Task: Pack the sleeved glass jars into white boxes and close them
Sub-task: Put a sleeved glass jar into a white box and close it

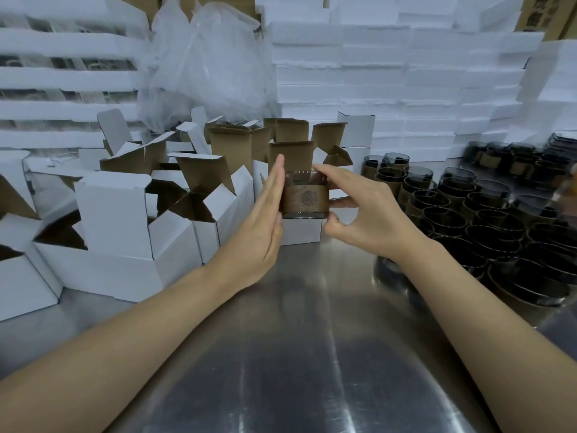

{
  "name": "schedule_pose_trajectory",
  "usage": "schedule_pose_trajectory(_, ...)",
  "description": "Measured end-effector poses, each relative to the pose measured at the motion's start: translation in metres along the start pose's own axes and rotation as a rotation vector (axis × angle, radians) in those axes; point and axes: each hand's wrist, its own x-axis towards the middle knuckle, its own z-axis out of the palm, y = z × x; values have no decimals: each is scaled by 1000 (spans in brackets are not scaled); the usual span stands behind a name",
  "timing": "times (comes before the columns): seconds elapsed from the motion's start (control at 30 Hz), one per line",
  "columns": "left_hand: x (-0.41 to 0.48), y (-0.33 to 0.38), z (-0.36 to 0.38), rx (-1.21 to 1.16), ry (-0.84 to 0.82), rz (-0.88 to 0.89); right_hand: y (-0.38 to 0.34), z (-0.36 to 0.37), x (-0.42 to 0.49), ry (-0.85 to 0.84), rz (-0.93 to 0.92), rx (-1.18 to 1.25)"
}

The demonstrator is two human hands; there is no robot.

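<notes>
Head view: left hand flat against jar, right hand grips it; box mouth hidden.

The left hand hides the jar's left side. The emblem on its sleeve is too blurred to read. The box below shows only its front. The far jars blur at the right edge. The carton's print is cut off.

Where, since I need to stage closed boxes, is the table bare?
Bare: the steel table in the near middle, bordered by open white boxes left and massed sleeved jars right. Crowded: both sides, and the back, where the right hand holds a jar.
</notes>
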Motion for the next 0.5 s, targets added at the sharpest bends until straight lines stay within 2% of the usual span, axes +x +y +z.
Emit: schedule_pose_trajectory(0.5,3,2,2,251,67,100,-4,1,-1,40,-8,-6)
